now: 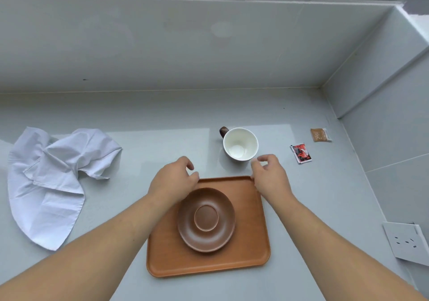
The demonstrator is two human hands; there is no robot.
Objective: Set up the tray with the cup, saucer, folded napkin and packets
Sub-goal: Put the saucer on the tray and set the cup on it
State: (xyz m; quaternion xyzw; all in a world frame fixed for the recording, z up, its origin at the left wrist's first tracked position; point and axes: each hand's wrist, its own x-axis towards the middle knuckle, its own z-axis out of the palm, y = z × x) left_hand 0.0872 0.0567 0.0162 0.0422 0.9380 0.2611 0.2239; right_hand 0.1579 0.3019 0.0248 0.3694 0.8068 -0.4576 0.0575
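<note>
Centrally, a wooden tray (250,249) bearing a brown saucer (206,219) was seen | left hand (173,181) and right hand (270,176) were loosely curled, empty, at its far corners | white-lined cup (240,144), red packet (301,153), brown packet (320,134) beyond; print unreadable | crumpled napkin (53,173) far left.

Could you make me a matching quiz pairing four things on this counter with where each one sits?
Things:
1. saucer
2. cup
3. napkin
4. red packet

Places:
A. crumpled at the far left of the counter
B. on the tray
C. right of the cup, on the counter
D. just beyond the tray's far edge

Pairs: 1-B, 2-D, 3-A, 4-C
</note>
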